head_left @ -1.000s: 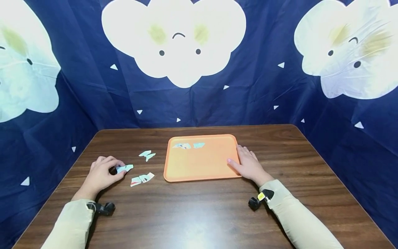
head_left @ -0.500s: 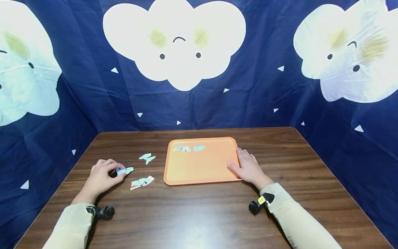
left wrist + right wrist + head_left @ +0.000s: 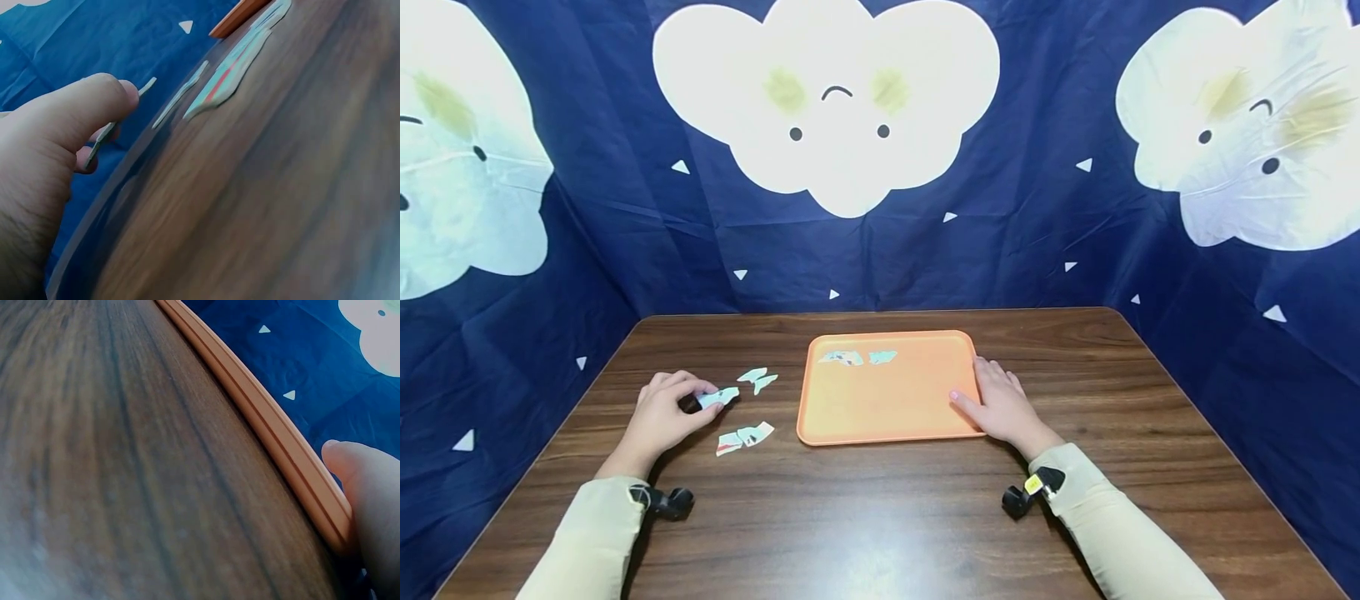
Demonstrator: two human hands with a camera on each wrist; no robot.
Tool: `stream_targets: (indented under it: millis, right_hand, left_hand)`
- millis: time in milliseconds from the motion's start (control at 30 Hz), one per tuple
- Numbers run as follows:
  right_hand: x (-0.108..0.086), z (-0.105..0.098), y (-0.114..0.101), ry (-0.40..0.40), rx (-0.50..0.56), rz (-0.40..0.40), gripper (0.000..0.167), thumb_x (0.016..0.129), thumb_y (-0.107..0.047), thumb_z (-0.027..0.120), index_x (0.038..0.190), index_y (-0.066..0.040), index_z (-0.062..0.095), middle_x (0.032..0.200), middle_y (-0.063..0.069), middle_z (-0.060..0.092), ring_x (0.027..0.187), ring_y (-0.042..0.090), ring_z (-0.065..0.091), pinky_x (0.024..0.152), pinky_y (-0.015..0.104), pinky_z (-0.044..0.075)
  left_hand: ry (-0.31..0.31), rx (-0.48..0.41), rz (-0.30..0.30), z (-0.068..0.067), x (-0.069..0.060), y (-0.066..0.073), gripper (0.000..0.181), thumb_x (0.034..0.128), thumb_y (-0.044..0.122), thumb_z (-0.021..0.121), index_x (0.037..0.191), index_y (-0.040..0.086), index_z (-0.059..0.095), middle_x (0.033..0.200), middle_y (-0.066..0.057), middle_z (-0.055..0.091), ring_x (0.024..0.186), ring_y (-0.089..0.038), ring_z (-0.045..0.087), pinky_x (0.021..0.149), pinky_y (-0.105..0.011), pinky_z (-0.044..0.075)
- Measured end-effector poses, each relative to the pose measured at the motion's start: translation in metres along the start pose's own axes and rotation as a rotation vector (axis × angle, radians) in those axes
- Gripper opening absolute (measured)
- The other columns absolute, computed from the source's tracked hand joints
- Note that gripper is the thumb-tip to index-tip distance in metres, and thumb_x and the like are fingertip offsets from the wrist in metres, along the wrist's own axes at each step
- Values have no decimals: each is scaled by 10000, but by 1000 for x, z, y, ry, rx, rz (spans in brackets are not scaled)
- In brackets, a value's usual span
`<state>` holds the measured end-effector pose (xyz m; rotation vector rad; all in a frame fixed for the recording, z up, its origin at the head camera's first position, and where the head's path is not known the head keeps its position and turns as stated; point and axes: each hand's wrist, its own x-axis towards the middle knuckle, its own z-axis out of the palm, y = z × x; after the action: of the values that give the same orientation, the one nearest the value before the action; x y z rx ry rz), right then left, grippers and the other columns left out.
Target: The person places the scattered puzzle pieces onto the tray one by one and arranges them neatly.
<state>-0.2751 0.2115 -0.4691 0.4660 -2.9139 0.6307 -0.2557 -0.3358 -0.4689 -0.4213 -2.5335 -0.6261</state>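
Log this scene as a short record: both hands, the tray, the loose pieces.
Left hand: pinches a pale-blue, flat, irregular piece
Right hand: rests at the right edge of the orange rectangular tray, thumb over it
On tray: pale-blue flat pieces, far side, toward the left
Loose pieces: two groups on the brown wood-grain table, between left hand and tray

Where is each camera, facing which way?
Head: on the head, facing forward and down at the orange tray; left hand, right hand, sleeves show.
Left wrist: on that wrist, facing the held picture piece; left thumb, fingertips show.
Right wrist: on that wrist, along the tray's side; right thumb shows.
Both wrist views share the blue backdrop.
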Motion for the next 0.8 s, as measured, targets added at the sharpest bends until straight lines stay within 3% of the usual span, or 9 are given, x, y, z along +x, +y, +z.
stream_targets:
  millis: [467,800]
  right_hand:
    - [0,0,0,5,-1,-2,898,973,-566,533,1535,92,295,1580,263,336,1473,457,271,1160,644,176]
    - [-1,0,-1,0,1,3,888,977,-557,535,1539,86,292,1586,257,330,1481,449,259,1165,636,172]
  left_hand:
    - [2,-22,19,8,13,14,230,741,240,872,931,185,757,916,4,677,946,-264,495,837,-505,291]
    - [-5,4,47,12,20,33,257,740,254,866,959,168,764,942,4,665,963,-279,491,848,-515,304]
